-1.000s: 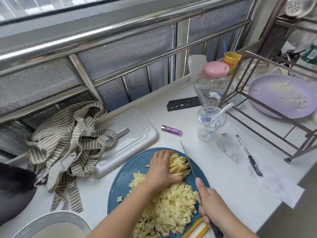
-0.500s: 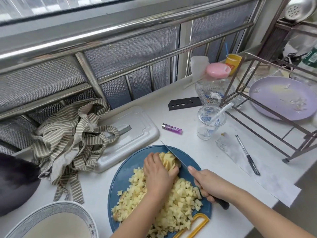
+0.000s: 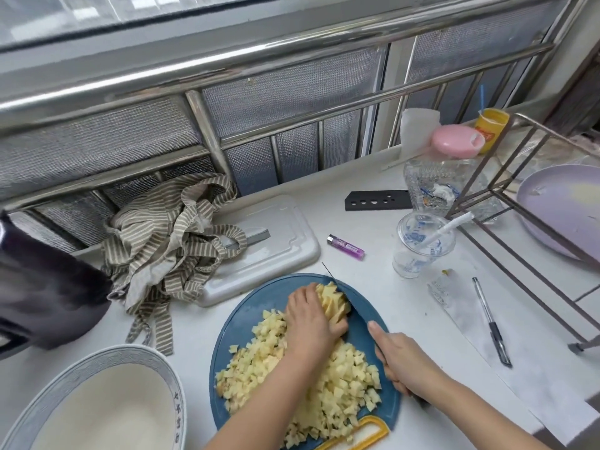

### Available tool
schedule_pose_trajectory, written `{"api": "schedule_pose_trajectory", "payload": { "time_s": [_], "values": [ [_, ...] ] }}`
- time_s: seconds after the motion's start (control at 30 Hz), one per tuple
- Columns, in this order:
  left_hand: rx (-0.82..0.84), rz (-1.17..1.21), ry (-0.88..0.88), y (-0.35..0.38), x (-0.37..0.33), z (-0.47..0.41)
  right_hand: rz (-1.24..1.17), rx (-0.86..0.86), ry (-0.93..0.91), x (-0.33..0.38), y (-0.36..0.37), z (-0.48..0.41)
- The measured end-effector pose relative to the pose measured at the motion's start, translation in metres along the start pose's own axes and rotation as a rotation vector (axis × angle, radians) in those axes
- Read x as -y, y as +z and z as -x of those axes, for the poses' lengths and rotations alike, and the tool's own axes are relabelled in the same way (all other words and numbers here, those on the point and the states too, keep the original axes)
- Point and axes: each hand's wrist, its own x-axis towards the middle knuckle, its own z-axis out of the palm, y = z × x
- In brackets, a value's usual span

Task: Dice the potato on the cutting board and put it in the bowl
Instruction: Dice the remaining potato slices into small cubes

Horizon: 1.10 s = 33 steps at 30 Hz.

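1. One white bowl (image 3: pixel 81 360) sat at the near-left corner of the bench (image 3: pixel 399 300), apart from the cutting board (image 3: pixel 259 306).
2. A striped cloth (image 3: pixel 168 248) lay heaped behind the bowl, partly over a white tray (image 3: pixel 279 241).
3. The round blue cutting board lay near the bench's front edge, with diced potato (image 3: pixel 337 391) heaped over its near half.
4. My left hand (image 3: pixel 308 319) curled over the uncut potato strips (image 3: pixel 334 300) at the board's far side, holding them together.
5. The knife (image 3: pixel 357 311) stood against the strips' right side, tip pointing away from me.
6. My right hand (image 3: pixel 402 362) gripped the handle, forefinger stretched along the blade.
7. A plastic cup (image 3: pixel 418 248) and a pen (image 3: pixel 490 319) were further right.
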Motion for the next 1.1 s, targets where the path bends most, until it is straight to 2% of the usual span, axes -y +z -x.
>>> {"api": "schedule_pose_trajectory", "payload": {
  "time_s": [0.13,0.23,0.4,0.53,0.67,0.8,1.1],
  "values": [
    [-0.036,-0.050,-0.015,0.004,0.001,0.002,0.198,-0.036,-0.054,0.007,0.004,-0.001],
    [-0.017,-0.058,-0.002,0.005,0.002,0.001,0.241,-0.002,-0.074,0.006,0.001,-0.003],
    [-0.065,-0.022,0.006,0.005,-0.001,0.004,0.173,0.071,-0.036,0.006,-0.011,-0.009],
    [-0.036,-0.060,-0.033,0.004,-0.004,0.005,0.096,0.095,-0.058,0.007,-0.017,-0.009],
    [-0.007,-0.089,-0.047,0.003,-0.005,0.006,0.160,0.002,-0.207,0.004,-0.022,0.001],
    [-0.014,-0.077,-0.046,0.003,-0.005,0.006,0.230,0.015,-0.322,0.005,-0.025,0.016],
    [-0.025,-0.117,-0.011,0.004,-0.003,0.006,0.280,0.066,-0.232,-0.003,-0.021,0.005]
  ]
}}
